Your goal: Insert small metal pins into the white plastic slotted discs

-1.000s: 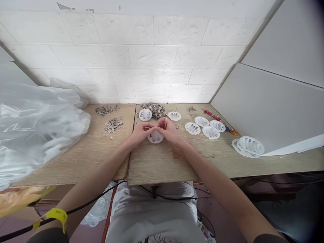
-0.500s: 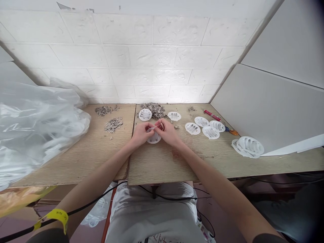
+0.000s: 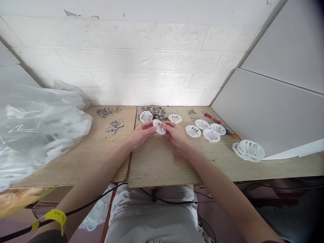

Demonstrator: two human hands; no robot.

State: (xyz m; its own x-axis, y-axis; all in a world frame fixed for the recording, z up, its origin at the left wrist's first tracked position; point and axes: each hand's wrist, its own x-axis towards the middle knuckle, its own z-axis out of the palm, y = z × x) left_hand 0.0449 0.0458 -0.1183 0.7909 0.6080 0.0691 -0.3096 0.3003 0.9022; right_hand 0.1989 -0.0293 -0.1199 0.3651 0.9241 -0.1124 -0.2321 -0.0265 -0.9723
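Pinching a round white plastic disc with slots [image 3: 159, 127] by its rim, the left hand [image 3: 141, 133] and the right hand [image 3: 174, 132] hold it just above the pale wooden table [image 3: 162, 162], fingers of both clamped on opposite edges. The disc is tilted with its slotted face up towards the camera, and the rim grip seems meant to leave the slots uncovered. Just beyond the hands lies a heap of small grey metal pieces [image 3: 154, 109], near enough to reach, with two more white slotted discs [image 3: 146, 116] beside it. A row of similar discs [image 3: 205, 130] lies apart to the right, likely to keep it separate. A clear plastic bag [image 3: 37, 125] fills the left end
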